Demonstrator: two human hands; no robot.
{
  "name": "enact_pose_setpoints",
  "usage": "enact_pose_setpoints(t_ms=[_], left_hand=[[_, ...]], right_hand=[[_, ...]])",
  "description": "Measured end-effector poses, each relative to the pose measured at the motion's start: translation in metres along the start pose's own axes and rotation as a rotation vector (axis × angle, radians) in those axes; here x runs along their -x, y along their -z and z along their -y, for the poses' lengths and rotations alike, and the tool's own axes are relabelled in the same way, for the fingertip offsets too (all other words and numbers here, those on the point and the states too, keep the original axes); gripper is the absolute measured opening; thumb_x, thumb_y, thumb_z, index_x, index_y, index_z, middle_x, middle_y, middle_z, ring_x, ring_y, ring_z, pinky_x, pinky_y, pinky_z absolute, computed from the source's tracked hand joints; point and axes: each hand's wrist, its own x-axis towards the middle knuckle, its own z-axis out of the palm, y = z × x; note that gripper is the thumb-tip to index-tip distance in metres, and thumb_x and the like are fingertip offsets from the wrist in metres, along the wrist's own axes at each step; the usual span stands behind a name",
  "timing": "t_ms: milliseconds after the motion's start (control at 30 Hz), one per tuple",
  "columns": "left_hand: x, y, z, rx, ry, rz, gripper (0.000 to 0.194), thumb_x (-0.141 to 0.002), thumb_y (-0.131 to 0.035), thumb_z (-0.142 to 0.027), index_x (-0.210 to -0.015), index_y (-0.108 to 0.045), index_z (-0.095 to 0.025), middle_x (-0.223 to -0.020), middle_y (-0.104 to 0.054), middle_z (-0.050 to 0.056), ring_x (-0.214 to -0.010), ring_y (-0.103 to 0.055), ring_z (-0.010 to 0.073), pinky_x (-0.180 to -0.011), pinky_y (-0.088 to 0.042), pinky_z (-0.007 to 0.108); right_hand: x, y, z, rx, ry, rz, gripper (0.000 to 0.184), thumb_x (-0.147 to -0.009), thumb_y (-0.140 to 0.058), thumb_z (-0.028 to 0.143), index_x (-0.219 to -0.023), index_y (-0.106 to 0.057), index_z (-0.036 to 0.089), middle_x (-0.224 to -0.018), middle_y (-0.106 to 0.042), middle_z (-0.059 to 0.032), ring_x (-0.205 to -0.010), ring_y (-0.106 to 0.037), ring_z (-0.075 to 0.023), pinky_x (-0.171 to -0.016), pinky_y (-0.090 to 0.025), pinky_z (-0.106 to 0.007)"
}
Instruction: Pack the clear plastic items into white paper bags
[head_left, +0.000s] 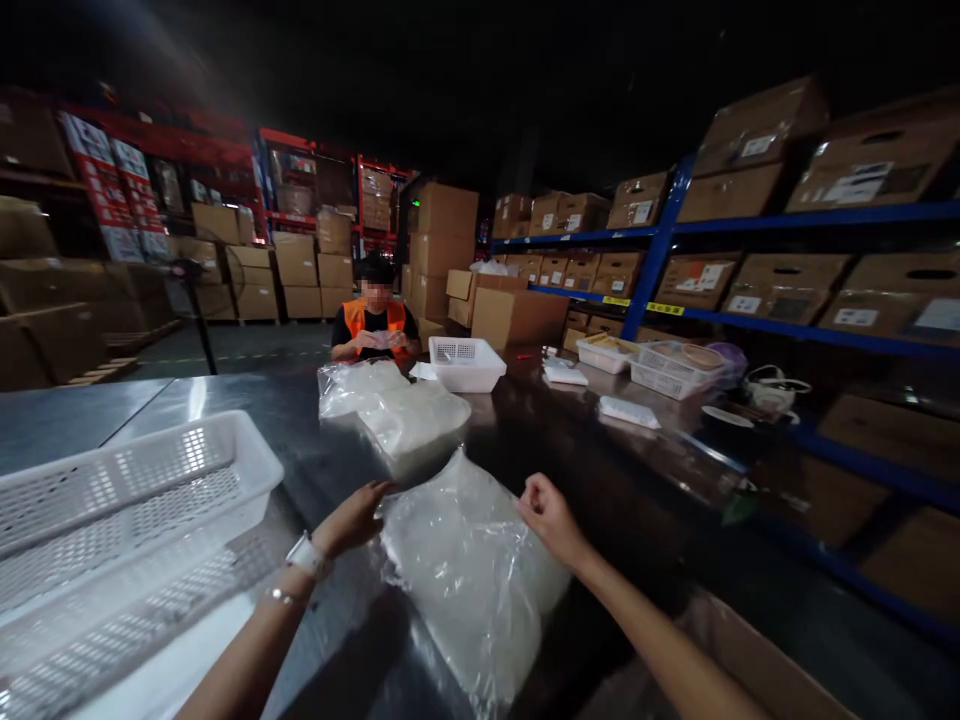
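- Head view, your hands: your left hand rests at the left upper edge of a large clear plastic bag, fingers loosely curled and touching the film. Your right hand is closed in a pinch at the bag's upper right corner; whether film is actually caught between the fingers is hard to tell.
- Head view, the bag: it lies flat on the dark, shiny metal table directly in front of you, between your forearms, and appears filled with pale, soft contents. Its near end reaches toward the table's edge.
- Head view, nearby: a white perforated plastic basket sits just to your left, close to your left wrist. Two more filled clear bags lie further up the table, with a smaller white basket beyond them.
- Head view, across the table: a co-worker in an orange vest sits at the far end, handling something small. Shelves of cardboard boxes line the right.
- Risks, as a judgement: the film looks slick and the table smooth, so a thin pinch could slip. Pulling at one corner only could tear the bag or spill the contents. The near end could slide off the table edge. The dim light makes the clear film hard to see.
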Motion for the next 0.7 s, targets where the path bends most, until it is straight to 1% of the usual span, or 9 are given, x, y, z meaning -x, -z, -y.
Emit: enact_pose_setpoints(t_ms=[67,133,200,233,300,400,533,633,700], left_hand=[[0.039,-0.001,-0.021,-0.11,-0.079,-0.075,0.06,-0.078,-0.052,0.003,-0.128,-0.066,-0.027,-0.133,-0.065,0.006,-0.127,-0.055,0.0261,-0.112,-0.035,0.044],[0.078,-0.023,-0.045,-0.369,-0.278,-0.204,0.052,-0.087,-0.052,-0.01,-0.134,-0.06,-0.028,-0.136,-0.062,0.011,-0.132,-0.051,0.0327,-0.115,-0.03,0.059],[0.11,-0.06,-0.065,-0.415,-0.582,-0.148,0.058,-0.087,-0.061,-0.03,-0.144,-0.05,-0.031,-0.151,-0.051,0.009,-0.14,-0.043,0.0326,-0.117,-0.03,0.058],[0.12,-0.08,-0.07,-0.41,-0.653,-0.124,0.068,-0.087,-0.062,-0.043,-0.15,-0.042,-0.028,-0.157,-0.042,0.009,-0.144,-0.037,0.033,-0.118,-0.031,0.057],[0.13,-0.116,-0.074,-0.411,-0.619,-0.174,0.081,-0.085,-0.062,-0.055,-0.153,-0.037,-0.018,-0.159,-0.038,0.016,-0.146,-0.035,0.0378,-0.113,-0.039,0.058],[0.115,-0.145,-0.072,-0.435,-0.482,-0.216,0.081,-0.087,-0.063,-0.052,-0.153,-0.037,-0.013,-0.156,-0.039,0.022,-0.144,-0.036,0.0412,-0.112,-0.04,0.06],[0.07,-0.15,-0.089,-0.377,-0.33,-0.092,0.073,-0.093,-0.056,-0.049,-0.154,-0.035,-0.013,-0.16,-0.03,0.021,-0.149,-0.026,0.0391,-0.118,-0.029,0.062],[0.038,-0.156,-0.109,-0.325,-0.25,0.003,0.071,-0.094,-0.055,-0.038,-0.156,-0.028,-0.016,-0.163,-0.021,0.019,-0.152,-0.016,0.0369,-0.121,-0.023,0.059],[0.026,-0.16,-0.113,-0.304,-0.226,0.037,0.073,-0.093,-0.057,-0.034,-0.157,-0.026,-0.017,-0.164,-0.021,0.018,-0.152,-0.017,0.0368,-0.121,-0.026,0.057]], right_hand=[[-0.015,-0.024,0.021,0.038,0.063,-0.008,0.035,-0.072,-0.06,0.048,-0.066,-0.036,0.024,-0.059,-0.035,0.0077,-0.055,-0.034,-0.0097,-0.053,-0.032,-0.022],[-0.024,-0.049,0.039,0.046,0.126,0.013,0.037,-0.075,-0.057,0.05,-0.061,-0.034,0.024,-0.057,-0.032,0.0078,-0.053,-0.031,-0.0089,-0.051,-0.028,-0.022],[-0.032,-0.068,0.052,0.039,0.166,-0.019,0.043,-0.075,-0.057,0.055,-0.057,-0.032,0.024,-0.054,-0.031,0.008,-0.051,-0.029,-0.0084,-0.049,-0.026,-0.022],[-0.038,-0.072,0.056,0.036,0.173,-0.065,0.047,-0.074,-0.056,0.058,-0.056,-0.03,0.024,-0.053,-0.029,0.0081,-0.051,-0.028,-0.0083,-0.049,-0.026,-0.022],[-0.053,-0.066,0.058,0.042,0.157,-0.2,0.052,-0.074,-0.053,0.065,-0.054,-0.026,0.025,-0.052,-0.027,0.0083,-0.051,-0.026,-0.0085,-0.05,-0.026,-0.024],[-0.083,-0.031,0.051,0.075,0.095,-0.438,0.05,-0.08,-0.043,0.067,-0.058,-0.024,0.027,-0.052,-0.025,0.0086,-0.053,-0.024,-0.0098,-0.053,-0.025,-0.026],[-0.109,0.014,0.044,0.144,0.049,-0.664,0.041,-0.082,-0.047,0.056,-0.061,-0.027,0.028,-0.052,-0.026,0.0085,-0.056,-0.026,-0.0123,-0.057,-0.027,-0.029],[-0.109,0.017,0.062,0.177,0.099,-0.676,0.031,-0.075,-0.06,0.046,-0.066,-0.04,0.025,-0.061,-0.042,0.0049,-0.063,-0.04,-0.0155,-0.067,-0.038,-0.031],[-0.097,0.008,0.093,0.152,0.189,-0.643,0.028,-0.071,-0.065,0.045,-0.076,-0.048,0.023,-0.076,-0.053,0.0,-0.075,-0.051,-0.0186,-0.075,-0.044,-0.034]])
